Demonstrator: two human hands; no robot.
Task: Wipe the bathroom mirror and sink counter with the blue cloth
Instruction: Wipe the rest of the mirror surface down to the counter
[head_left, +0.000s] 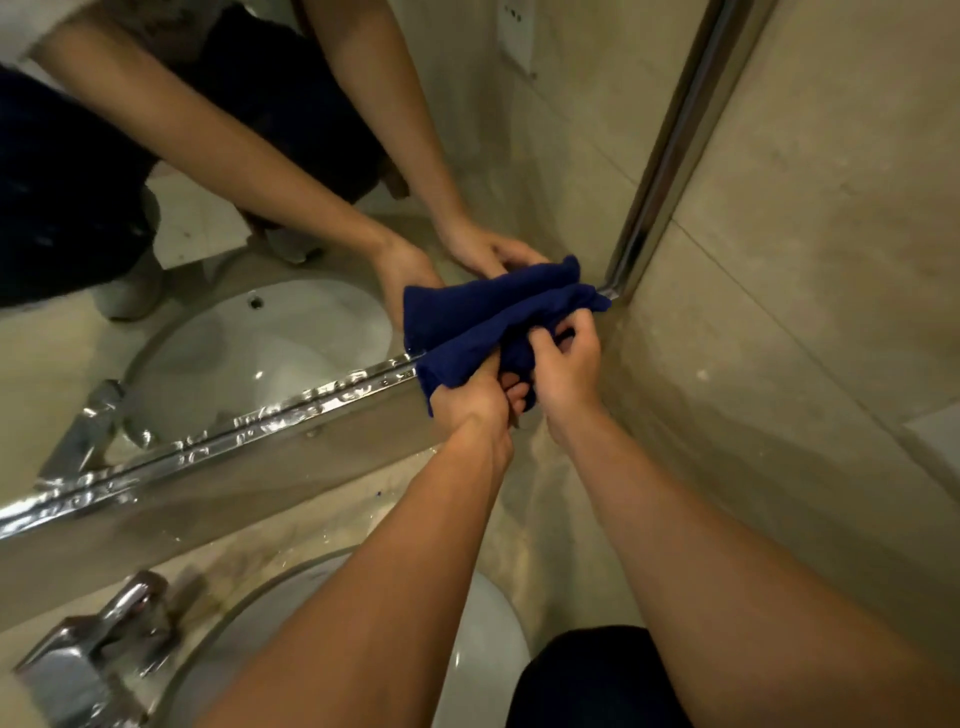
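The blue cloth (470, 340) is bunched up against the lower right corner of the mirror (234, 218). My left hand (480, 397) grips its lower part from below, fingers curled into the fabric. My right hand (566, 358) pinches the cloth's right end close to the mirror's chrome frame (249, 421). Both hands hover above the beige sink counter (332, 525), which looks wet. The mirror shows the reflection of both arms and the cloth.
A white sink basin (483, 639) lies below my arms, with a chrome faucet (93, 639) at the lower left. A tiled wall (779, 291) closes in on the right, meeting the mirror at a vertical chrome edge (670, 145).
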